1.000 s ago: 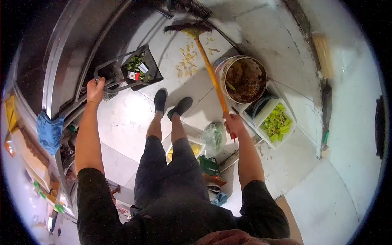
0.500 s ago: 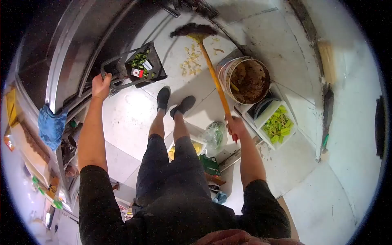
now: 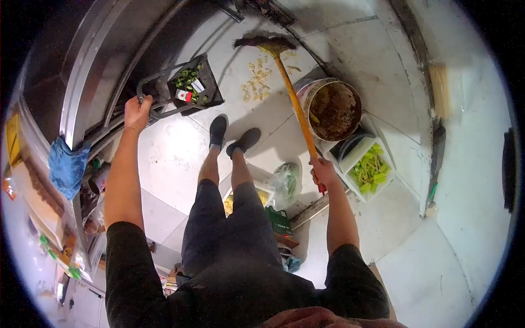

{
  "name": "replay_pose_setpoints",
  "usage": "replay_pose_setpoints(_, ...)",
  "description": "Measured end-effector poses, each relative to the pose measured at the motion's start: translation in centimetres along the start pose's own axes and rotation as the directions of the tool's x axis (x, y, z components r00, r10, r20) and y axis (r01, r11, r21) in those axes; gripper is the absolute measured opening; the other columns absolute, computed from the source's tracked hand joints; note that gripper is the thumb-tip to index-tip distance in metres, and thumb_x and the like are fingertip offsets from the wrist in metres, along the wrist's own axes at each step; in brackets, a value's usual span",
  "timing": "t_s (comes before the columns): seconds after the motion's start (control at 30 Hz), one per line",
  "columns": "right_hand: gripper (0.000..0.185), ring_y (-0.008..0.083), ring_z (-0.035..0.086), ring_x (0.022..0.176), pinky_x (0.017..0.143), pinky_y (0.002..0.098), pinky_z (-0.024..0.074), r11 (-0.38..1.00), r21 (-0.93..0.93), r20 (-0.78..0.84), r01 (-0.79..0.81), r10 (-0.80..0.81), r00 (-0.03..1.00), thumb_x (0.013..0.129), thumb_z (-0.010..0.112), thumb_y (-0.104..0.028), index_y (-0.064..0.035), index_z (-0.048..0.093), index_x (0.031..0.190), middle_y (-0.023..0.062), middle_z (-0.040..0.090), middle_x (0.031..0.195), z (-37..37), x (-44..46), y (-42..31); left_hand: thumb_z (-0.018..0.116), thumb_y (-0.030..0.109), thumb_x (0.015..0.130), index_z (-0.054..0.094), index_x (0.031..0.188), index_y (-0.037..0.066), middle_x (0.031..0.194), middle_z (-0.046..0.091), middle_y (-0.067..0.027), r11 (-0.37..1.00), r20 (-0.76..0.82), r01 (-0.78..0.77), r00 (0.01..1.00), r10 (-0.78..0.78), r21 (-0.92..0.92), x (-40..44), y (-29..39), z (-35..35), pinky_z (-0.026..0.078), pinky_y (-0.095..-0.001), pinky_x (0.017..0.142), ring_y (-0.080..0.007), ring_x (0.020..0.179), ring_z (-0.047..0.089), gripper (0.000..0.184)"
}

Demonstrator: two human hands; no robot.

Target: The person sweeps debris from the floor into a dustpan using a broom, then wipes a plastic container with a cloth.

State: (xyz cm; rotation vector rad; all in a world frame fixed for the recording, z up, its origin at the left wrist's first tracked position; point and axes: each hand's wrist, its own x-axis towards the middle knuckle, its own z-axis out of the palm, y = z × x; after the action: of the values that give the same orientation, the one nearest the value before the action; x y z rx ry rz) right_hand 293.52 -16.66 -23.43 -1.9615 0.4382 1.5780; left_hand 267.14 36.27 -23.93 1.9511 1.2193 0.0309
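My left hand [image 3: 138, 113] grips the handle of a black dustpan [image 3: 210, 86], which holds green scraps [image 3: 188, 75] and a red and white packet [image 3: 184, 95]. On the right, my right hand [image 3: 324, 172] is closed around the lower end of a yellow-handled broom [image 3: 296, 104]. The dark bristles [image 3: 262, 41] lie on the floor at the top, just beyond several pale scraps [image 3: 256, 83]. Between dustpan and broom the scraps are scattered over the white tiles.
A dirty bucket [image 3: 334, 109] stands right of the broom, beside a white container of green cuttings [image 3: 371, 168]. A clear plastic bag [image 3: 286, 180] and a green box [image 3: 278, 220] are near my legs. Metal equipment [image 3: 82, 82] lines the left, with a blue cloth [image 3: 68, 167].
The broom head has shifted right along the floor, and my right hand has moved slightly right and down with the handle. My left hand and the dustpan appear slightly further right than a second ago.
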Motion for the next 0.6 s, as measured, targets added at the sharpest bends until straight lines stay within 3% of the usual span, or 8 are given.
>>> replay_pose_setpoints(0.13,0.039,0.0106,0.041,0.037,0.035,0.0257,0.0319,0.994,-0.107,-0.110,0.017,-0.029,0.994,0.091,0.057,-0.038,0.0002,0.057,0.092,0.0027,0.047,0.054,-1.2,-1.3,0.3,0.060,0.032,0.083,0.055,0.071,-0.003,0.058,0.049,-0.0082,1.000,-0.004,0.006,1.000,-0.006,0.027,0.5,-1.0,0.1,0.039,-0.0329,0.056,-0.0145,0.058,0.044,0.038)
replay_pose_setpoints(0.27,0.037,0.0098,0.039,0.039,0.035,0.0253,0.0310,0.993,0.119,-0.017,-0.001,0.003,1.000,0.091,0.056,-0.038,-0.0014,0.055,0.090,0.0014,0.045,0.057,-0.8,3.9,-2.1,0.061,0.034,0.083,0.055,0.072,-0.004,0.058,0.050,-0.0104,1.000,-0.028,0.030,0.999,-0.030,-0.009,0.6,-1.0,0.3,0.040,-0.0342,0.056,-0.0157,0.058,0.045,0.040)
replay_pose_setpoints(0.4,0.041,0.0113,0.042,0.040,0.037,0.0254,0.0355,0.996,0.046,0.005,-0.070,0.070,0.998,0.091,0.055,-0.042,-0.0014,0.055,0.095,0.0021,0.048,0.059,1.8,1.6,-0.6,0.060,0.035,0.083,0.056,0.072,-0.005,0.059,0.051,-0.0108,1.000,-0.034,0.010,0.999,-0.009,0.030,1.3,-2.2,0.4,0.040,-0.0349,0.057,-0.0167,0.058,0.046,0.041)
replay_pose_setpoints(0.47,0.042,0.0116,0.044,0.039,0.037,0.0264,0.0361,1.000,0.009,-0.037,-0.030,0.030,0.999,0.090,0.056,-0.042,-0.0004,0.058,0.094,0.0020,0.049,0.057,1.2,-0.2,1.4,0.060,0.035,0.083,0.056,0.072,-0.005,0.059,0.052,-0.0111,0.999,-0.018,0.032,0.999,-0.032,0.023,0.6,-1.3,0.2,0.041,-0.0352,0.057,-0.0169,0.059,0.047,0.042)
replay_pose_setpoints(0.5,0.042,0.0116,0.044,0.041,0.038,0.0272,0.0365,0.999,0.025,-0.048,-0.048,0.049,0.998,0.090,0.057,-0.043,-0.0006,0.059,0.093,0.0018,0.049,0.056,1.0,-1.7,0.9,0.060,0.035,0.083,0.057,0.073,-0.005,0.060,0.052,-0.0114,0.994,-0.023,-0.013,1.000,0.016,0.111,0.5,-0.5,0.0,0.041,-0.0355,0.058,-0.0171,0.059,0.048,0.042)
replay_pose_setpoints(0.6,0.042,0.0109,0.044,0.041,0.037,0.0267,0.0352,0.999,-0.053,-0.122,-0.011,0.005,0.993,0.090,0.058,-0.043,-0.0006,0.058,0.094,0.0018,0.050,0.059,0.7,-1.1,-1.8,0.060,0.035,0.083,0.057,0.074,-0.005,0.060,0.054,-0.0134,0.998,-0.014,0.038,0.999,-0.037,0.059,0.4,0.4,-0.1,0.042,-0.0365,0.058,-0.0188,0.058,0.049,0.041)
